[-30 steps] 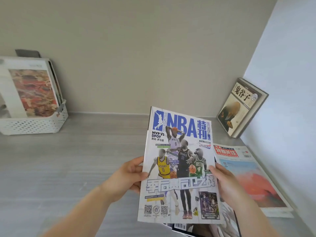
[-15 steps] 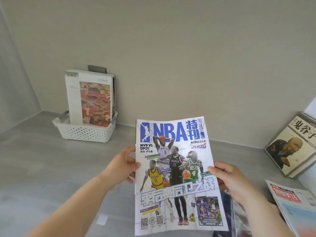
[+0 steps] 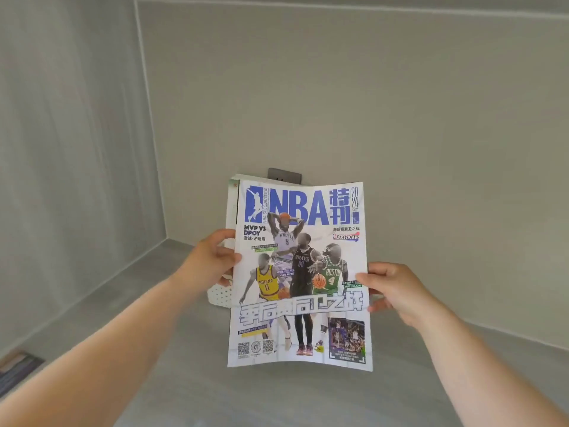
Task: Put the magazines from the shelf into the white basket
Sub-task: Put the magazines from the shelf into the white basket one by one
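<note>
The NBA magazine (image 3: 300, 272) is held upright at centre frame, long axis vertical, cover toward the camera. The left hand (image 3: 212, 257) is clamped on its left edge and the right hand (image 3: 389, 288) on its right edge, both at about mid-height. The white basket (image 3: 220, 295) lies directly behind the magazine, only a perforated corner showing beside the left hand. Another magazine (image 3: 232, 204) stands in it, just behind. Judgement: the left hand is nearer the basket; the coming move is forward and down.
</note>
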Demonstrator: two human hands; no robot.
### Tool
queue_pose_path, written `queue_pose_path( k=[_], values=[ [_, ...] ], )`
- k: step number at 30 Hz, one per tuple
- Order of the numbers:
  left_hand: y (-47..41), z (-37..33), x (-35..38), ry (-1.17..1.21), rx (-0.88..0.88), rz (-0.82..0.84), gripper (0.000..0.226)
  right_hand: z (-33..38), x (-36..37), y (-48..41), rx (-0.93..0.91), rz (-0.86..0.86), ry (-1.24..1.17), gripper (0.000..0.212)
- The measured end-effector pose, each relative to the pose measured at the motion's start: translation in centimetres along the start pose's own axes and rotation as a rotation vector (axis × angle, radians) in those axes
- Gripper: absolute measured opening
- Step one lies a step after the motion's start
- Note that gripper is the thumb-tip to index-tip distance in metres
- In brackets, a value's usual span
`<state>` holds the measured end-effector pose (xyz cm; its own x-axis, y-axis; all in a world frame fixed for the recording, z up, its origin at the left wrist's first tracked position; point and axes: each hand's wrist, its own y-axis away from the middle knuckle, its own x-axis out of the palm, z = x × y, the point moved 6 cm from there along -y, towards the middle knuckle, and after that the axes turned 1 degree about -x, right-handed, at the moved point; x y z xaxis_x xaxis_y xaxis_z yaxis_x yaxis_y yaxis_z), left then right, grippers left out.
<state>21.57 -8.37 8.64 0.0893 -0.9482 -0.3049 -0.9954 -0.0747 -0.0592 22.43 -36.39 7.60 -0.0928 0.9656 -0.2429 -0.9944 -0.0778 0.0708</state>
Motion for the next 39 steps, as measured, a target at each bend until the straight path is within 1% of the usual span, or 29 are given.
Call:
queue_pose_path(
  k=[3,6,11,15,16,19,22,25,32,35,39],
  values=[
    [-3.5,-1.2,-3.3,0.026,0.07,-0.074,0.027,3.4,2.0,-3.6,-0.059,-0.033,0.012,0.025],
    [-6.8,-1.6,-5.8,0.022,0.129,-0.143,0.026,6.3,3.6,-7.2,-0.13,-0.084,0.062,0.019],
    [-12.0,-1.4,-8.7,0.029,0.187,-0.247,0.023,8.0,5.6,-12.2,-0.21,-0.178,0.041,0.021],
    [-15.2,0.6,-8.7,0.008,0.16,-0.285,0.019,6.2,6.8,-14.8,-0.194,-0.224,0.058,0.013],
    [-15.9,1.3,-8.3,0.007,0.151,-0.277,0.019,5.4,6.9,-15.3,-0.179,-0.229,0.071,0.011],
    [-17.4,3.4,-6.9,0.03,0.114,-0.234,0.018,3.2,6.7,-16.4,-0.144,-0.264,0.101,0.019],
    [-18.4,5.3,-5.6,0.034,0.065,-0.195,0.017,0.8,6.5,-17.1,-0.087,-0.278,0.11,0.01],
    [-19.1,7.0,-4.4,0.012,0.029,-0.166,0.016,-1.3,6.7,-17.5,-0.038,-0.269,0.125,0.013],
    [-19.7,9.5,-4.9,-0.058,-0.033,-0.24,0.017,-2.0,8.2,-19.1,-0.023,-0.238,0.096,0.022],
    [-19.8,9.8,-5.2,-0.052,-0.024,-0.257,0.017,-2.7,9.0,-19.4,-0.021,-0.212,0.082,0.019],
    [-20.0,10.0,-4.8,-0.079,-0.014,-0.24,0.016,-4.0,8.6,-19.6,0.008,-0.243,0.087,0.018]
  ],
)
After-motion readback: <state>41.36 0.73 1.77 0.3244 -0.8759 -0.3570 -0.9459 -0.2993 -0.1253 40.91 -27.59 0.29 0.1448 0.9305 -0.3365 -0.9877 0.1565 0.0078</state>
